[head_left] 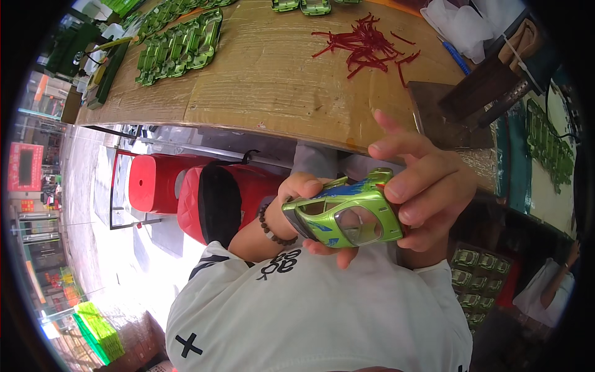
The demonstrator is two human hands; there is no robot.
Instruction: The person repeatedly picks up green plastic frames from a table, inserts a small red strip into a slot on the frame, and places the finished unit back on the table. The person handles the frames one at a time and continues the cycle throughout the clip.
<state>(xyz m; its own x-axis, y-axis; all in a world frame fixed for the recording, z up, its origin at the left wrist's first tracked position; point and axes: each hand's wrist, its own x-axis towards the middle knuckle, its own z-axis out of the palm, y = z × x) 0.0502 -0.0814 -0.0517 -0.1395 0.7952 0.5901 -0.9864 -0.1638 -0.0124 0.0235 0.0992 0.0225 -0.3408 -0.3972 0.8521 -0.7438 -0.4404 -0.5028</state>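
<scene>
A glossy green toy car body shell (356, 214) with blue markings and open window gaps is held tilted in front of my chest. My left hand (302, 188) is closed round its left end, thumb on the upper side and fingertips showing below. At the other end my right hand (431, 192) has bent fingers against the shell, with one finger raised toward the table. A small trace of red shows beside its fingertips; what it belongs to is hidden. Beyond my hands, a loose pile of thin red plastic strips (367, 44) lies on the table.
The brown-covered table (266, 80) carries rows of green car shells (180, 49) at the far left. A dark hand press (477, 87) stands at the right, near a blue pen (455, 57). Red stools (155, 183) stand below the table edge. More shells fill a tray (477, 279) at lower right.
</scene>
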